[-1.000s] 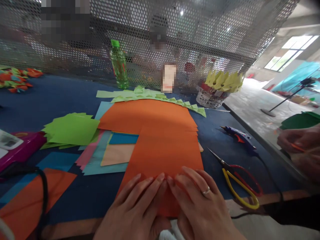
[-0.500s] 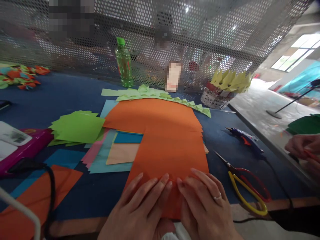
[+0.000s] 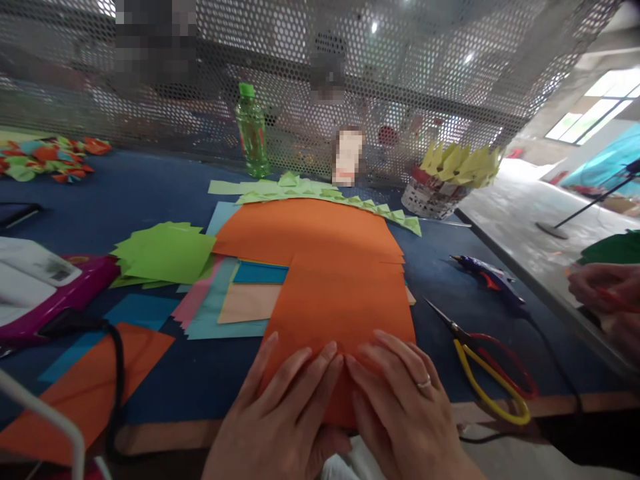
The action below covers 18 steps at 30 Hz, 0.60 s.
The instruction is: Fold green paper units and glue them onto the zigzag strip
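Left hand (image 3: pixel 280 413), right hand (image 3: pixel 400 400): fingers over orange paper (image 3: pixel 345 293), 6 o'clock end; can't tell grip. Likely light, creases easily; take side edges.

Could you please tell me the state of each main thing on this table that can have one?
Large orange sheet: lying with the left hand and right hand on its near part.
Bottle: upright, capped.
Scissors: lying down, blades together.
Glue gun: lying down, cord attached; whether hot, cannot tell.
Green squares: stacked unevenly.
Patterned container: standing, topped with yellow paper points.
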Motion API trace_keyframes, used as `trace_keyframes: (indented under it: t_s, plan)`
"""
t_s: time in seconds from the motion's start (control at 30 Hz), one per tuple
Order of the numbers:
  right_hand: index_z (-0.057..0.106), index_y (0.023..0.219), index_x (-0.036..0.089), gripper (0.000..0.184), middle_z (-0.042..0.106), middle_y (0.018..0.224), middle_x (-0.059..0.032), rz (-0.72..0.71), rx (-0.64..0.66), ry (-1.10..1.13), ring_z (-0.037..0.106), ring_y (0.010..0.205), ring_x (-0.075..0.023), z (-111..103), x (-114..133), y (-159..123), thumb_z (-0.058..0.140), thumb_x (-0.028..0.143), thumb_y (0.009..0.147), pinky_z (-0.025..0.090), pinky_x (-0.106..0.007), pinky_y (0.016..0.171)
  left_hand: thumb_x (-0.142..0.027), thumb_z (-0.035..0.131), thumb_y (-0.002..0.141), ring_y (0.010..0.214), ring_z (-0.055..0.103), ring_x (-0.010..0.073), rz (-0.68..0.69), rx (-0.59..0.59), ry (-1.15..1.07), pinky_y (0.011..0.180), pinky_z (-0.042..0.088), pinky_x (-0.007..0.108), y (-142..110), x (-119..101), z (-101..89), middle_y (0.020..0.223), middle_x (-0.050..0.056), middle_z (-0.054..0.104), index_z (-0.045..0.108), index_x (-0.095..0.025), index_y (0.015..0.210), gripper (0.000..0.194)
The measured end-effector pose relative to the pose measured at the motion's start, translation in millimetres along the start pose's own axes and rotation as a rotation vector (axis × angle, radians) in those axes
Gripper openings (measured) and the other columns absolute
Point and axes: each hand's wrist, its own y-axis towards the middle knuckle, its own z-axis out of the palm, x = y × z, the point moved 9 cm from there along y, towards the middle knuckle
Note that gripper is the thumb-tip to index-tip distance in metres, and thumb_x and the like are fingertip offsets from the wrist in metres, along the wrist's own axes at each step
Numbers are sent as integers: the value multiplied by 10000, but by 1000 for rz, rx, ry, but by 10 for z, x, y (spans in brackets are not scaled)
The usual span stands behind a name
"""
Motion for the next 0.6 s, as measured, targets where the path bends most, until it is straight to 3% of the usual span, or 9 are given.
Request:
trace_keyframes:
  t_s: [0.2,0.33,0.4,0.6]
  plan:
    - [739,1074,167,235,749,1066,-59,17,-5,42,596,1142,-242,3,-31,-9,531,210,971,426,-354,983,-574,508,971,1163,603,194,64,74,69,1262,17,368,47,-67,-6,1336,1,681,648,-178,1302,535]
    - [727,1088,146,242,719,1087,-78,35,16,112,565,1174,-252,17,-58,-12,527,175,955,425,-351,996,-531,459,1006,1164,614,186,-55,7,-18,1264,37,402,74,-14,18,1248,7,732,603,-172,1350,518]
    - [724,1091,140,244,709,1091,-84,37,19,129,553,1188,-253,19,-63,-17,526,154,949,418,-351,1010,-526,437,1013,1220,587,198,-102,-17,-40,1261,41,437,56,7,28,1269,14,720,540,-178,1413,540]
    - [715,1108,164,255,702,1087,-66,69,16,149,554,1195,-235,1,-69,-21,525,142,940,416,-334,1014,-449,473,1005,1363,455,239,-147,107,58,1252,-16,470,-63,84,34,1397,55,635,271,-56,1548,700]
